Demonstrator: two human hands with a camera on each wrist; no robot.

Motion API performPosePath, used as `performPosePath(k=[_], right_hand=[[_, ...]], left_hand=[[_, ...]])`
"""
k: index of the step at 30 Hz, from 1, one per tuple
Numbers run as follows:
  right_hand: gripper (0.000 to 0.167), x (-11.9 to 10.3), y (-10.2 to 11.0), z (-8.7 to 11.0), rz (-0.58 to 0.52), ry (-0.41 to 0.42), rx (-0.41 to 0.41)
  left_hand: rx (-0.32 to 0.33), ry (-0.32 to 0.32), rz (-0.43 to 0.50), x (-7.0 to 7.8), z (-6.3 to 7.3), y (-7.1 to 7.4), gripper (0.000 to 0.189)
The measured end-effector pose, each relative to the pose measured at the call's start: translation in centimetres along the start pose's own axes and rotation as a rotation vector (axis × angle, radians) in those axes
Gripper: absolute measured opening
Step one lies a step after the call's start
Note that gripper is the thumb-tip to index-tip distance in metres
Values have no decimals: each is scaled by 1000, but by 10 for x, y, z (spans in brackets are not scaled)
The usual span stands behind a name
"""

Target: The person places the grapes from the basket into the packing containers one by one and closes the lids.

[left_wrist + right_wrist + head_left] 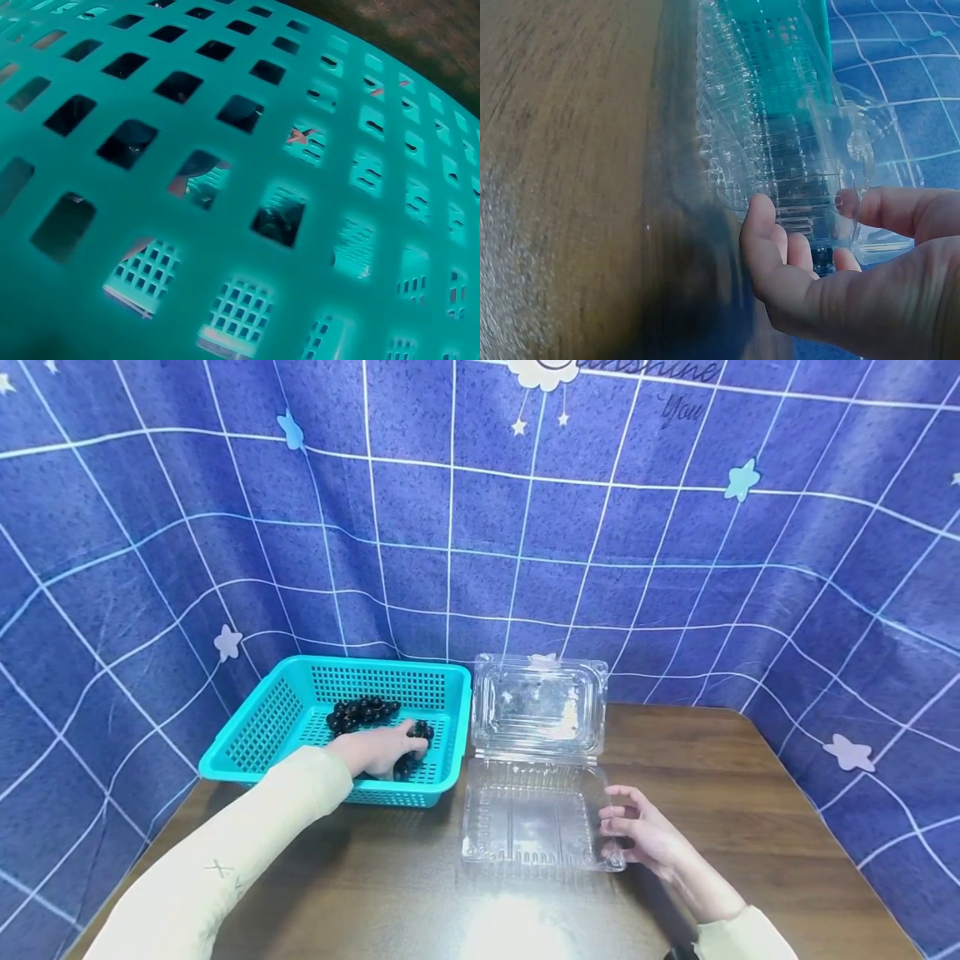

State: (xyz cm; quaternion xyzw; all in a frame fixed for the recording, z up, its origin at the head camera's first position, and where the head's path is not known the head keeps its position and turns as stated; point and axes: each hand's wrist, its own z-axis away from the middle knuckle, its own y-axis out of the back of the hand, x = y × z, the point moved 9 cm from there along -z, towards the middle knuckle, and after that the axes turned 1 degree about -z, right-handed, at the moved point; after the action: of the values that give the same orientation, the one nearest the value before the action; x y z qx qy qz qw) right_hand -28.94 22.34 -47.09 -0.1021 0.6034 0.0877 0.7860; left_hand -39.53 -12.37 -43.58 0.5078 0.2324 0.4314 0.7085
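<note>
In the head view my left hand (381, 750) reaches into a turquoise plastic basket (225, 758). Its fingers curl down round a bunch of dark grapes (423, 732), partly hidden beneath them. Another bunch of dark grapes (363, 713) lies just behind in the same basket. My right hand (651, 837) is at the right side of a clear plastic clamshell box (536, 818), whose lid (540, 706) stands raised at the back. From the right wrist, the thumb (889, 208) meets the rim while curved fingers (759, 225) hold the side from below.
The basket wall (225, 225) fills the left wrist view, with dark shapes behind its holes. A brown wooden table (697, 760) carries the basket and the box side by side. A blue gridded curtain (525, 568) hangs right behind them and at both sides.
</note>
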Motion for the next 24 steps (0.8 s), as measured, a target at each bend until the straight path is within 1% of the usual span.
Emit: performPosePath(k=[4,8,12,17,24], right_hand=[[65,2,-3,-2,-8,-15,-11],[63,3,-3,-3,-15,-30,-14],[60,4,-4,-3,-12,-47,-17],[59,5,-5,-3,-28,-65,-22],[56,7,-4,-3,-57,-71,-20]], left_hand=[[14,-8,4,-1,1,1,44],[33,-16,-14,-2,0,3,41],[50,-37,-33,-1,0,7,42],[72,-75,-24,2,2,12,43],[109,-104,15,4,5,17,43]])
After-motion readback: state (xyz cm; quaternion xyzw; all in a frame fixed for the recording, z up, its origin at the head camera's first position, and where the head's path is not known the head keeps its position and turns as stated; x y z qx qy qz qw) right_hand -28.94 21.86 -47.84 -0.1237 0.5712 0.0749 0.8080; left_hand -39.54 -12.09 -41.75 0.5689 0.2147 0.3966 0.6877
